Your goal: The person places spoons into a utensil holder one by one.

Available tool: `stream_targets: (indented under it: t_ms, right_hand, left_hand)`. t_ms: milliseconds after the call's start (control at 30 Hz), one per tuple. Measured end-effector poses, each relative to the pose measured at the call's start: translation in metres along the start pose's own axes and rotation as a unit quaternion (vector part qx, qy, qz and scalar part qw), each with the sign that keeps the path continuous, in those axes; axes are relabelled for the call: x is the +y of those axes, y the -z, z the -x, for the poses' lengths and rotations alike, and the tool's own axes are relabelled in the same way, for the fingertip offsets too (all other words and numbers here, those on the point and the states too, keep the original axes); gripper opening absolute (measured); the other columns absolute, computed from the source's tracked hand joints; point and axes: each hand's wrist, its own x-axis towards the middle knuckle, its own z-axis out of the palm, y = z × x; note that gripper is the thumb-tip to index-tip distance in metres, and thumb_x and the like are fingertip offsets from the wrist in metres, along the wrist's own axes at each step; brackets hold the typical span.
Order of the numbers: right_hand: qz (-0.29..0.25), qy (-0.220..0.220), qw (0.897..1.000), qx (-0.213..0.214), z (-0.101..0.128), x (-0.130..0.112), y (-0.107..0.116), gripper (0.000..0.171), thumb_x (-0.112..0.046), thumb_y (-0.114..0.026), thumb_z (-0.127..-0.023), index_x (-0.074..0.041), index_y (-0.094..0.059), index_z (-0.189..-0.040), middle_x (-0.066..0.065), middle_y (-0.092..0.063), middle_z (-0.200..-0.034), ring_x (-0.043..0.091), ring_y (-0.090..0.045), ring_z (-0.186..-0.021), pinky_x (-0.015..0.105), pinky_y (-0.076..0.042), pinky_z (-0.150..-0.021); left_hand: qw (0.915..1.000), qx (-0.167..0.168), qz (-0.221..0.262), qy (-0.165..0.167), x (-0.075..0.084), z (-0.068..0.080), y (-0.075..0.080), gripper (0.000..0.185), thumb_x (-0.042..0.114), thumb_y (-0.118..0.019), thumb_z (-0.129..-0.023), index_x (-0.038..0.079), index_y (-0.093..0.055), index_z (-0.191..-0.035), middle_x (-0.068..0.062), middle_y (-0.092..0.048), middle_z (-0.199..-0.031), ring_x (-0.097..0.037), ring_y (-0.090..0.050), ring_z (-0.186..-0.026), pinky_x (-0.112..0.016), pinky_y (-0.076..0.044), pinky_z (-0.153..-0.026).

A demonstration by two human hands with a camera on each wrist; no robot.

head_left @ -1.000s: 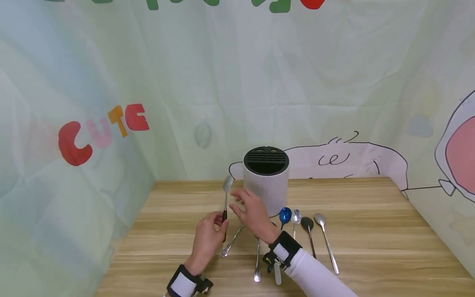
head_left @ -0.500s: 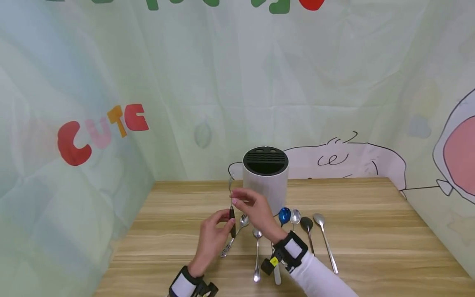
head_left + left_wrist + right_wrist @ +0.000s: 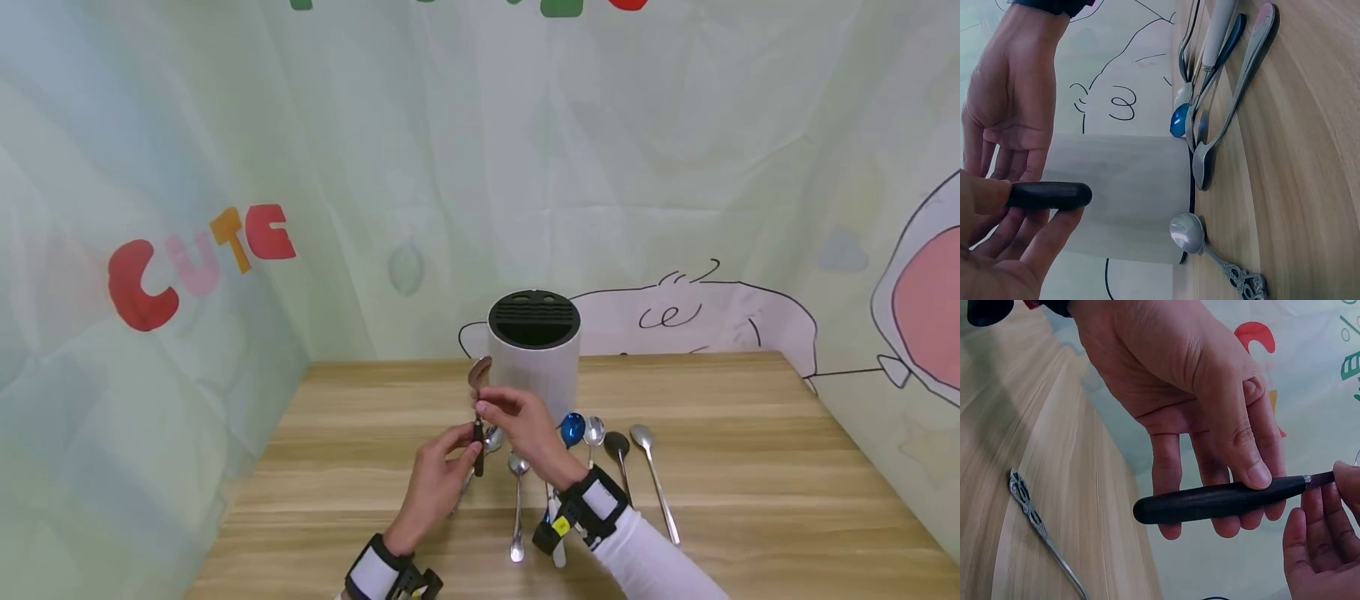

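A spoon (image 3: 478,446) with a black handle and a metal bowl stands upright above the table in the head view. My left hand (image 3: 441,473) grips the handle between thumb and fingers. My right hand (image 3: 529,431) pinches the thin metal neck just below the bowl. In the right wrist view the black handle (image 3: 1222,500) lies across the left fingers under the thumb. Behind the hands stands a white cylindrical holder (image 3: 534,375) with a black slotted top. An ornate silver spoon (image 3: 1188,232) lies on the table below the hands, partly covered in the head view.
Several more utensils lie in a loose row to the right: a silver spoon (image 3: 517,508), a blue spoon (image 3: 573,428), a black spoon (image 3: 617,447) and a long-handled silver spoon (image 3: 656,479). The wooden table (image 3: 360,417) meets a printed curtain (image 3: 405,167) at the back.
My right hand has come onto the spoon's neck from beside it. The spoon has shifted slightly right and turned, its bowl passing through an edge-on view.
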Motion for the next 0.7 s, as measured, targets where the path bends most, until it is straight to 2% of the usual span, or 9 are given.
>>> stream_targets:
  t_ms: [267, 533, 700]
  right_hand:
    - [0.037, 0.013, 0.999, 0.014, 0.006, 0.003, 0.012, 0.022, -0.022, -0.067, -0.093, -0.013, -0.071, -0.113, 0.005, -0.069, -0.109, 0.017, -0.061, -0.099, 0.03, -0.052, -0.09]
    - [0.083, 0.041, 0.995, 0.025, 0.012, -0.001, 0.021, 0.018, -0.02, -0.068, -0.092, -0.012, -0.072, -0.107, 0.005, -0.071, -0.104, 0.016, -0.066, -0.096, 0.029, -0.056, -0.084]
    - [0.103, 0.049, 0.993, 0.041, 0.014, -0.005, 0.028, 0.018, -0.02, -0.069, -0.092, -0.01, -0.072, -0.107, 0.005, -0.071, -0.104, 0.019, -0.066, -0.103, 0.034, -0.055, -0.091]
  left_hand:
    - [0.9994, -0.023, 0.025, 0.01, 0.0, -0.002, -0.004, 0.026, 0.001, -0.063, -0.093, 0.007, -0.069, -0.117, -0.013, -0.072, -0.109, -0.029, -0.069, -0.103, -0.025, -0.058, -0.079]
    - [0.999, -0.045, -0.001, 0.004, 0.007, -0.011, -0.01, 0.022, 0.008, -0.065, -0.093, 0.005, -0.069, -0.115, -0.011, -0.072, -0.112, -0.024, -0.069, -0.102, -0.02, -0.057, -0.075]
    - [0.9992, -0.039, -0.005, 0.005, 0.017, -0.019, -0.014, 0.021, 0.013, -0.067, -0.093, 0.011, -0.069, -0.113, -0.006, -0.072, -0.111, -0.02, -0.068, -0.103, -0.02, -0.057, -0.075]
